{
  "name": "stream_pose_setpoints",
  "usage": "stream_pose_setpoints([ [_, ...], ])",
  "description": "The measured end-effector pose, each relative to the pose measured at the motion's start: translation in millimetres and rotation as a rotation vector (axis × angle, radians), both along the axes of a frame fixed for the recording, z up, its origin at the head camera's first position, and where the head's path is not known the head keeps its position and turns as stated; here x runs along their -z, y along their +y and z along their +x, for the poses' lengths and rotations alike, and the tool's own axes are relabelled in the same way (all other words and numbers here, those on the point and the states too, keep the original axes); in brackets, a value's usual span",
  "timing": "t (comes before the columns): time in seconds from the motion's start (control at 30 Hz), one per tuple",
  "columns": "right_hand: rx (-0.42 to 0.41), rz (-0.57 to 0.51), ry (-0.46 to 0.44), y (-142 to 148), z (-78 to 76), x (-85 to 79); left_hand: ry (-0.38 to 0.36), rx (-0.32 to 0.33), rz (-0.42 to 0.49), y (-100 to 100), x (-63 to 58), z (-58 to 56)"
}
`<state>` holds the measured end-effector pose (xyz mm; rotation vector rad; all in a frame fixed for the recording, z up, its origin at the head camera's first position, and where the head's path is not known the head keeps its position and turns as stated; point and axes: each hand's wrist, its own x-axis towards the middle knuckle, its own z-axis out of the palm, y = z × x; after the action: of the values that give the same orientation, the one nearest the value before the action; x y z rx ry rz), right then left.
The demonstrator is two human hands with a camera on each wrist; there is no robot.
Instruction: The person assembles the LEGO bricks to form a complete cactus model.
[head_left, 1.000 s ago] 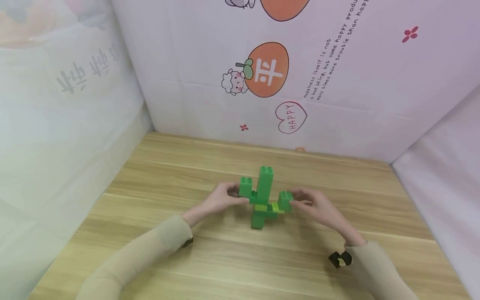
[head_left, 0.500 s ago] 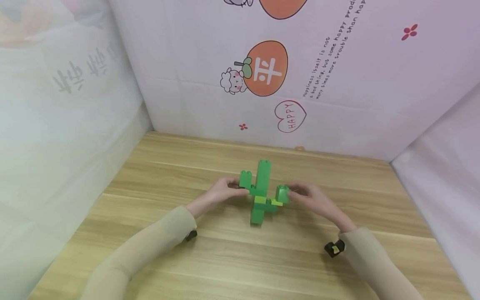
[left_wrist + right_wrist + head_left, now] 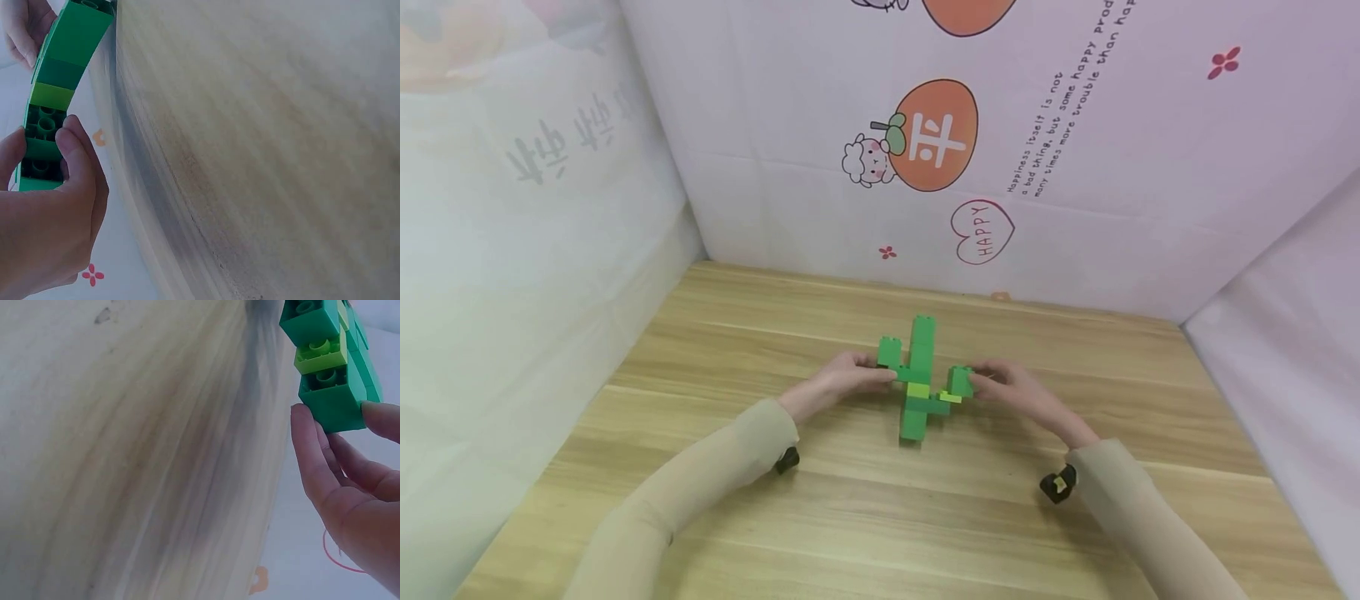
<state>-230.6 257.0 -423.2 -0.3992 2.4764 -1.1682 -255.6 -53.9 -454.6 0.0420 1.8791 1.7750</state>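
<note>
A cactus-shaped build of green toy building bricks [image 3: 922,342], with lime green pieces in it, is held between both hands near the middle of the wooden table [image 3: 880,517]. My left hand [image 3: 842,379] pinches its left branch, with the thumb in front; the left wrist view shows this branch's hollow brick undersides. My right hand [image 3: 1018,396] grips the green brick [image 3: 334,400] at the end of the right branch between thumb and fingers. A lime green plate [image 3: 951,397] lies under that brick. Whether the foot of the build touches the table cannot be told.
A white printed cloth [image 3: 820,208] stands behind the table. More white cloth hangs at the left [image 3: 535,292] and the right [image 3: 1285,317]. Small black devices sit at the left cuff [image 3: 787,460] and right cuff [image 3: 1058,483].
The brick build has tilted back, so its front shows more and its studs less. It has shifted slightly up in the view. Both hands keep their hold and move with it.
</note>
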Motion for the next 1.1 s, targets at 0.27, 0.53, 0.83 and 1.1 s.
stream_pose_setpoints([
  [0.27, -0.004, -0.037, -0.079, -1, -3.0, 5.8, -0.078, 0.013, 0.048, -1, 1.7, -5.0],
  [0.53, -0.009, -0.061, -0.103, -4, -6.0, 10.1, -0.109, 0.018, 0.071, -3, 2.8, -6.9],
  [0.83, -0.011, -0.038, -0.114, -10, -9.6, 14.7, -0.149, 0.010, 0.077, -3, 3.7, -7.5],
  [1.1, 0.009, -0.044, -0.149, -16, -10.4, 16.3, -0.215, -0.020, 0.106, -2, 6.7, -9.5],
])
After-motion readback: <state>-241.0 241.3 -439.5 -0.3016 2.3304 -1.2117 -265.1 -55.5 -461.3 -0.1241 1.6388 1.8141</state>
